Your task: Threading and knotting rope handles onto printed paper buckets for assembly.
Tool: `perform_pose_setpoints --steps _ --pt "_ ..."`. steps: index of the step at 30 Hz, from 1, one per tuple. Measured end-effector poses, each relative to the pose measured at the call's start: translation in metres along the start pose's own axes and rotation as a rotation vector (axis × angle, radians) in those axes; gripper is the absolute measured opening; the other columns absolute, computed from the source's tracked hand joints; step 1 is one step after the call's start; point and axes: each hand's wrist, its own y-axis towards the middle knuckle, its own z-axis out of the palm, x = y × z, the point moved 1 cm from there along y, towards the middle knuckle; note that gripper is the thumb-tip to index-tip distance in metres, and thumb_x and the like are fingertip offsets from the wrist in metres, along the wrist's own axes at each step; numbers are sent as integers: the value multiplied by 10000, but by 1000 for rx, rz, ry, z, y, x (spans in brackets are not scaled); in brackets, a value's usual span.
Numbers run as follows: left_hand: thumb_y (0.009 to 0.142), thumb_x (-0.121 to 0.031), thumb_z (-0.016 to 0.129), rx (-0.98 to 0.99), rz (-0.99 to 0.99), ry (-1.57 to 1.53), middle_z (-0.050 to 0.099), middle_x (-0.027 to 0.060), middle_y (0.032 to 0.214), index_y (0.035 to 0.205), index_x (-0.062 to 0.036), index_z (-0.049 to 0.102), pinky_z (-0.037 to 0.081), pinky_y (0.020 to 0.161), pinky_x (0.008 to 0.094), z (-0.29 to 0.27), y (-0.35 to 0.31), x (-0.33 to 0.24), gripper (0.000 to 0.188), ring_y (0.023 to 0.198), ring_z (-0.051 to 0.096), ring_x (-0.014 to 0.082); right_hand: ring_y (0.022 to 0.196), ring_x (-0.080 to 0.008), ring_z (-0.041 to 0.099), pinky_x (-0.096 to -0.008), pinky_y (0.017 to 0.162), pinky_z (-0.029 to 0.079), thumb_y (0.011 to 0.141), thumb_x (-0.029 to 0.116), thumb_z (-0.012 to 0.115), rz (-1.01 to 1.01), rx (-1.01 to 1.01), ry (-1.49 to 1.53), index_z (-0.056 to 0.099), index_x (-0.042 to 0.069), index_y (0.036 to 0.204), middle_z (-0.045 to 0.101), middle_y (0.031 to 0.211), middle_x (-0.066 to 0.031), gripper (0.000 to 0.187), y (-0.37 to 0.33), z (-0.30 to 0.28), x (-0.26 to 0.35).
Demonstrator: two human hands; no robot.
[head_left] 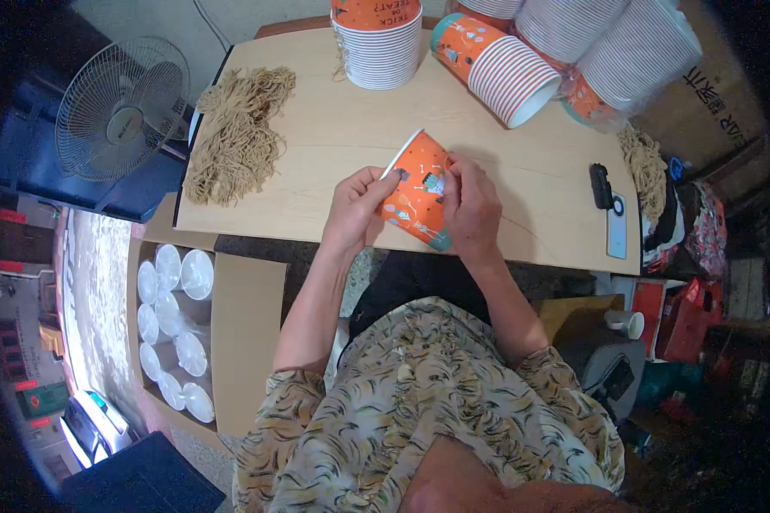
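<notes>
An orange paper bucket (417,201) with a white rim, a teal base band and small cartoon figures is held tilted over the table's near edge. My left hand (351,209) grips it near the rim, thumb on the printed side and fingers curled behind. On the opposite side, my right hand (475,209) is closed with its fingertips against the bucket wall. Whether a thin cord lies between those fingertips is too small to tell. Beyond my left hand, a tangled heap of tan cords (239,137) rests on the tabletop (334,128).
Nested bucket stacks stand (376,56) and lie (505,77) at the back, beside bagged stacks (633,60). A black key fob (601,185) and a pale flat device (616,229) sit right. A carton (248,342) of white-ended stacks and a fan (124,111) are left.
</notes>
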Motion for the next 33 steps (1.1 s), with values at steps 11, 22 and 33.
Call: perform_pose_setpoints --steps 11,22,33 --pt "932 -11 633 2 190 213 685 65 1047 1155 31 625 520 829 233 8 -21 -8 228 948 639 99 915 -340 647 -441 793 517 953 108 587 61 24 44 584 40 1058 659 1007 -138 126 -1 -5 -9" --pt "825 5 729 115 379 611 715 100 1039 1019 -21 718 527 894 342 24 -50 -18 196 1018 674 220 1052 -330 612 -441 984 457 960 79 573 -169 64 473 569 30 988 661 1074 -173 57 11 -26 -7" --pt "900 -35 659 -11 169 280 687 127 1186 1251 33 631 518 874 269 -21 61 12 359 1020 648 135 981 -307 614 -448 945 449 916 33 601 -295 -34 492 580 48 947 656 926 -120 40 12 -19 10"
